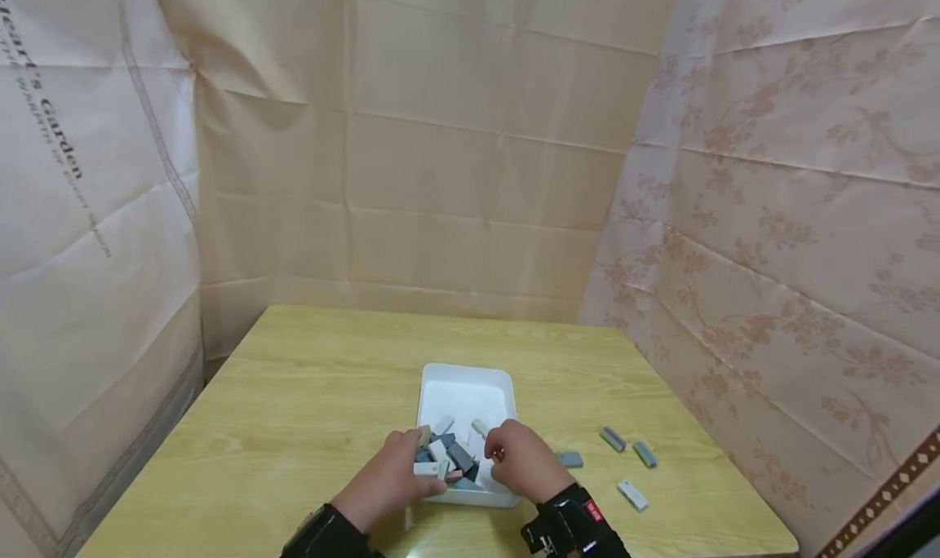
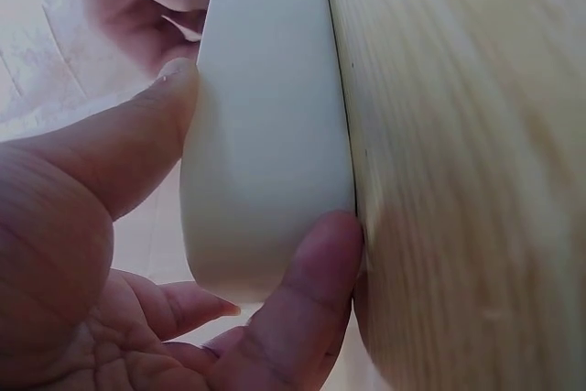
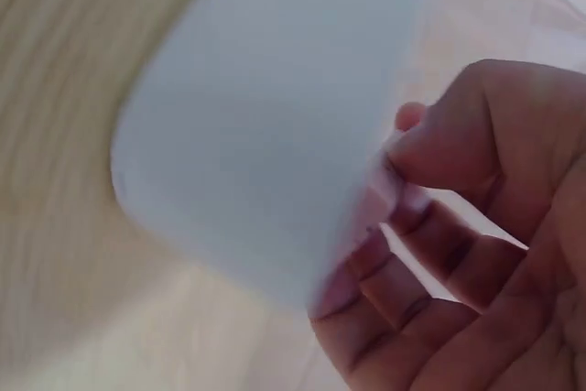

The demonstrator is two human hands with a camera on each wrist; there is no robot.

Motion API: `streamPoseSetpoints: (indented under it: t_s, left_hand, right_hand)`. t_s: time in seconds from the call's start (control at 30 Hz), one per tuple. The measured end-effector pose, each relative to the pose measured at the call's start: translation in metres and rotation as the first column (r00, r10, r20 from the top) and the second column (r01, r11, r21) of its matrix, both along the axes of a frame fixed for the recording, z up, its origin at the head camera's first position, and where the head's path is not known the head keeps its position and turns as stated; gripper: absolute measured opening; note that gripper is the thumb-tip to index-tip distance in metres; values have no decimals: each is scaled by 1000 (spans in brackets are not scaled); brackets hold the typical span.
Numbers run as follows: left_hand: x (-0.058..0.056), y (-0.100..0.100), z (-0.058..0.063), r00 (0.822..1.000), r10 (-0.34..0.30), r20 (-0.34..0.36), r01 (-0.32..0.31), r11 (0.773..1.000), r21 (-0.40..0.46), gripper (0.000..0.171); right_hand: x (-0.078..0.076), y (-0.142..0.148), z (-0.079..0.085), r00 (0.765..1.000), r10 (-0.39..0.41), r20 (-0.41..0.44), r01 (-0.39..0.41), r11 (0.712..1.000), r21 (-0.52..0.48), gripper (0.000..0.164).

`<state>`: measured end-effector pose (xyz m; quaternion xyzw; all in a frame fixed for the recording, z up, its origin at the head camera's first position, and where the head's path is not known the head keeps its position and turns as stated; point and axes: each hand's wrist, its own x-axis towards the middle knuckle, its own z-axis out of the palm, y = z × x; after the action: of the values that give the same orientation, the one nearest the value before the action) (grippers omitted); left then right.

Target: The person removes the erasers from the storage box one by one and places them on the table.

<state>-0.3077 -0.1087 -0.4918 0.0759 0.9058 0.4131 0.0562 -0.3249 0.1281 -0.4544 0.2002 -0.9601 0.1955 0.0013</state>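
Note:
A white tray [image 1: 466, 378] stands on the table with a pile of small blocks [image 1: 458, 456] in its near left part, grey, blue, white and pink. My left hand [image 1: 389, 476] grips the tray's near left corner. In the left wrist view its thumb lies at the rim and its fingers [image 2: 311, 281] press the outer wall, low by the tabletop. Over the tray's right side my right hand [image 1: 525, 460] has its fingers curled. Its thumb and fingers pinch a small pale block [image 3: 377, 194], partly hidden behind the blurred tray wall in the right wrist view.
Right of the tray lie a grey block [image 1: 569, 459], a purple and green block [image 1: 613, 439], a blue-green block [image 1: 645, 453] and a white block [image 1: 633, 494] with small marks. The wooden table [image 1: 330, 378] meets a beige cloth [image 1: 441, 174] behind and patterned cloth [image 1: 793, 215] at right.

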Motion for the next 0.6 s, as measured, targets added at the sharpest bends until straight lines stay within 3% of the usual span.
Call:
streamPoseSetpoints:
  t_s: [0.2, 0.37, 0.6]
  left_hand:
    - [-1, 4, -2, 1000, 17, -14, -18, 1000, -17, 100]
    - [-1, 7, -4, 1000, 12, 6, -11, 1000, -24, 100]
    - [0, 6, -1, 1000, 4, -8, -4, 999, -41, 100]
  right_hand:
    - [2, 30, 15, 990, -47, -136, 42, 998, -40, 16]
    - [-1, 67, 19, 977, -144, -157, 141, 990, -30, 18]
    - [-30, 149, 28, 959, -233, -163, 241, 970, 29, 13]
